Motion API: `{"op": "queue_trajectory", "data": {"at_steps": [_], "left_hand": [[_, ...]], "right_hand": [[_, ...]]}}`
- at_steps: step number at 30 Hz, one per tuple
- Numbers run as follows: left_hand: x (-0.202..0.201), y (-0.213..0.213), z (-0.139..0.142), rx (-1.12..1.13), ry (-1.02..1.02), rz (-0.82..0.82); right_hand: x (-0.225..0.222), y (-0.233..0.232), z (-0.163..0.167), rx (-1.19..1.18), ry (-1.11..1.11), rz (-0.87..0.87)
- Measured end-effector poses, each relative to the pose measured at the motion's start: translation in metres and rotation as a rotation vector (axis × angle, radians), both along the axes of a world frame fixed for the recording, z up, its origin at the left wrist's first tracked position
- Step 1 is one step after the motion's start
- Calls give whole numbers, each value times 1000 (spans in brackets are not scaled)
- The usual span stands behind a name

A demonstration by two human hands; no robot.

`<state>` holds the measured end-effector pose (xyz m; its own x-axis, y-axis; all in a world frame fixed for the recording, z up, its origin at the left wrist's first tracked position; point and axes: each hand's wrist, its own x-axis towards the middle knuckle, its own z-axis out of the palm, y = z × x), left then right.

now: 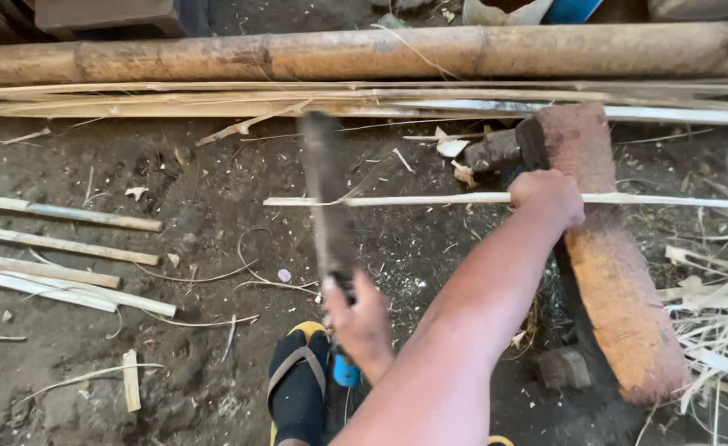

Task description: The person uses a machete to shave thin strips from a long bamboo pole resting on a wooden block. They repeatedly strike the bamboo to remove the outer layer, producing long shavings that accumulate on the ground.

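While one thin bamboo strip [397, 199] is lying across the reddish log block [611, 272], the left hand [548, 196] is gripping it at the block's upper end. The right hand [362, 324] is clutching one blurred machete [327, 198], left of the block. One thick bamboo pole [364, 54] is lying beyond the block.

Blade [324, 190] is blurring, edge unreadable. Strip [397, 199] is running off the right edge, part hidden under one hand [548, 196]. Bamboo pole [364, 54] is getting cropped both ends.
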<state>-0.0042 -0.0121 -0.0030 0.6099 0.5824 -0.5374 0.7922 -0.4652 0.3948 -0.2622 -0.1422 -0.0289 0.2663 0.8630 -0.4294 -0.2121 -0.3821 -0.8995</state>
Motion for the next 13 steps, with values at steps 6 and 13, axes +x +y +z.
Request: {"op": "queue_trajectory", "data": {"at_steps": [6, 13], "left_hand": [[3, -9, -7, -7, -45, 38], [0, -19, -24, 67, -85, -9]], "right_hand": [[-23, 17, 14, 64, -231, 171], [16, -6, 16, -26, -259, 215]]}}
